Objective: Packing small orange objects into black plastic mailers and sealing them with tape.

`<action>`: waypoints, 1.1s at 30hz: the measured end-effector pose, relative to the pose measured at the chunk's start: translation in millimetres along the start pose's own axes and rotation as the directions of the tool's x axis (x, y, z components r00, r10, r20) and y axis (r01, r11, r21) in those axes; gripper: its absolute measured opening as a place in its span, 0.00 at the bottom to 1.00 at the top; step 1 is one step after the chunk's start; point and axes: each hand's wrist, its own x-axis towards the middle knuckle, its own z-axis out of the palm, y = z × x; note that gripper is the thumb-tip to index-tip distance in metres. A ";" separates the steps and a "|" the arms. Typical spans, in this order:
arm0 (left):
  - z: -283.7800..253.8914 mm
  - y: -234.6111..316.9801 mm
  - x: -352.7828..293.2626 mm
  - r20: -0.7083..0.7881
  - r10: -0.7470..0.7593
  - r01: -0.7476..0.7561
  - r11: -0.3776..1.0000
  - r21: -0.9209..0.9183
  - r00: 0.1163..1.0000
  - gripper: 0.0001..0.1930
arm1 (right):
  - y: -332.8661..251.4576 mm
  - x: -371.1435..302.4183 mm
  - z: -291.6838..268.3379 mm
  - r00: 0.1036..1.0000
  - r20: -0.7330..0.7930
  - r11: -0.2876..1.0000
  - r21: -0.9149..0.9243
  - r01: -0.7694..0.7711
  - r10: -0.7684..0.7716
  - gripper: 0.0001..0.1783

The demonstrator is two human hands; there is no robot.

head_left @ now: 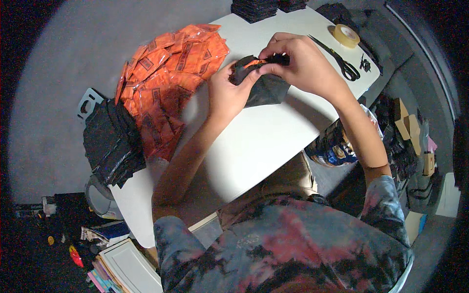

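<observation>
Left hand grips black pouch | right hand pinches its top

Bright overhead light glares off the white table. Beyond the table everything falls dim, bending into black fisheye corners.

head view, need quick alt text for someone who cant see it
Seen from above, a person's left hand and right hand hold a black pouch over a white table, with an orange packet at its mouth. A heap of orange packets and a stack of black pouches lie left; scissors and tape roll right.
</observation>
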 end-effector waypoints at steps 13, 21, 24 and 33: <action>0.4 -22.2 7.6 0.068 0.137 -0.118 0.965 -0.234 0.988 0.43 | -14.5 29.6 -53.1 0.985 -0.051 0.953 -0.267 0.145 -0.164 0.05; -7.6 -32.1 13.6 0.183 0.160 -0.157 0.987 -0.032 0.970 0.46 | -14.6 27.3 -58.2 0.975 0.168 0.838 -0.505 0.209 -0.142 0.06; -10.8 -32.7 6.9 0.148 0.149 -0.161 0.984 0.074 0.978 0.48 | -30.9 23.0 -59.8 0.991 0.012 0.839 -0.532 0.118 -0.132 0.09; -14.2 -5.3 8.6 0.155 0.293 -0.309 0.947 0.088 0.943 0.49 | -14.3 20.4 -46.4 0.970 -0.003 0.898 -0.378 0.225 -0.244 0.09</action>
